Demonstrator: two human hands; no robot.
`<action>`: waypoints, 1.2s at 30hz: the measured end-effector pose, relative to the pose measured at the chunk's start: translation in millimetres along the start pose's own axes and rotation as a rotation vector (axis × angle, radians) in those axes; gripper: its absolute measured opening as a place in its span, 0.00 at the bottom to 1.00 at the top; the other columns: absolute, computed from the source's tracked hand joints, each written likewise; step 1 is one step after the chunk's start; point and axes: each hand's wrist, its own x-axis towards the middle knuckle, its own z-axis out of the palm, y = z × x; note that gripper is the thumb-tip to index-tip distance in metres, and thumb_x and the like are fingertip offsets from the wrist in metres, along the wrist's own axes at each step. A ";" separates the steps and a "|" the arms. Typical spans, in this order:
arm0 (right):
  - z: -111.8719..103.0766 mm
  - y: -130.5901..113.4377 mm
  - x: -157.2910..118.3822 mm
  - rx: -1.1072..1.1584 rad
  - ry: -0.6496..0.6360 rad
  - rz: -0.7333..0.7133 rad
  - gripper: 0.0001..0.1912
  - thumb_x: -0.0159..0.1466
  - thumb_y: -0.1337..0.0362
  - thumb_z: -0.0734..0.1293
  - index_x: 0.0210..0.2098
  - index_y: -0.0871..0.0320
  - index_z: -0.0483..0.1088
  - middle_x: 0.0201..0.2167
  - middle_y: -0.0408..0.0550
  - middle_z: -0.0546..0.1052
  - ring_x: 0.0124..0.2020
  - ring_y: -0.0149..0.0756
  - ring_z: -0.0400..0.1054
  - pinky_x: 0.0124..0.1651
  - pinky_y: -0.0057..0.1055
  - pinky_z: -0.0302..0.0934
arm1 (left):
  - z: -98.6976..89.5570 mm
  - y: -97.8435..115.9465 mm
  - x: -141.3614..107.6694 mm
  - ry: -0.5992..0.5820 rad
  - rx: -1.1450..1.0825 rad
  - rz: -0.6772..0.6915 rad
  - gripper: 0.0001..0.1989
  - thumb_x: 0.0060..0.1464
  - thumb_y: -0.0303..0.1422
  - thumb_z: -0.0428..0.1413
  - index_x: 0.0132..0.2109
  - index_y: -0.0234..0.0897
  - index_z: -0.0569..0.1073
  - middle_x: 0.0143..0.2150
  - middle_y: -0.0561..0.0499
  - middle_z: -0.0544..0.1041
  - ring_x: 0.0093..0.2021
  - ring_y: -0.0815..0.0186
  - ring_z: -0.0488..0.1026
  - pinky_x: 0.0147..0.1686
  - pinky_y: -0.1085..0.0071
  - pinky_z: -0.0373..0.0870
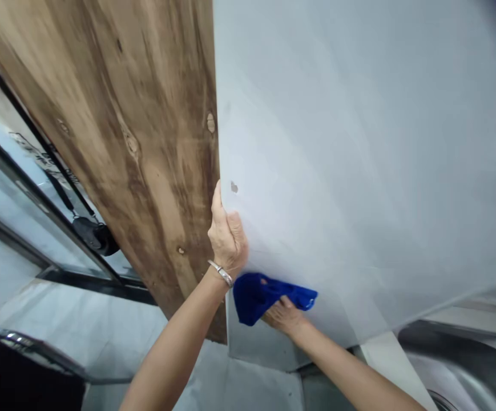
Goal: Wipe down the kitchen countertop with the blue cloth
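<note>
My left hand (227, 237) is closed round the left edge of a large white panel (337, 142), with a bracelet at the wrist. Its fingers wrap behind the edge and the thumb lies on the front face. Lower down, my right hand (282, 314) presses a blue cloth (254, 297) against the white face, its fingers partly under the cloth. A small grey chipped spot (234, 186) marks the panel just above my left hand. Beside the panel's left edge stands a brown wooden board (157, 142) with dark grain and knots.
Dark-framed glass (20, 171) is at the left, with a black bag (96, 235) seen beyond or against it. A dark object with a shiny rim (25, 365) is at the lower left. Pale floor tiles (213, 379) show below, and a silver curved thing (466, 354) is at the lower right.
</note>
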 end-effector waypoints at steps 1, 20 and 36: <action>15.1 -9.6 -4.2 0.003 0.003 -0.052 0.30 0.63 0.74 0.57 0.63 0.52 0.65 0.56 0.44 0.76 0.58 0.34 0.69 0.61 0.31 0.65 | 0.4 -0.1 -0.3 -0.002 0.010 0.003 0.29 0.68 0.44 0.38 0.71 0.37 0.52 0.70 0.40 0.64 0.67 0.62 0.64 0.65 0.68 0.65; 68.6 15.4 -162.8 -0.093 0.120 -0.340 0.13 0.63 0.54 0.67 0.36 0.57 0.77 0.52 0.52 0.79 0.57 0.42 0.70 0.53 0.46 0.72 | 3.7 -7.0 0.3 0.163 0.248 0.024 0.34 0.66 0.50 0.37 0.69 0.32 0.55 0.68 0.36 0.66 0.69 0.59 0.61 0.68 0.62 0.59; -224.0 116.0 -114.0 -0.311 -0.034 -0.037 0.29 0.68 0.69 0.61 0.64 0.38 0.58 0.60 0.38 0.73 0.58 0.35 0.69 0.72 0.51 0.48 | 10.6 0.1 3.6 0.161 0.197 -0.079 0.37 0.63 0.56 0.36 0.69 0.38 0.57 0.63 0.38 0.72 0.61 0.59 0.71 0.61 0.61 0.67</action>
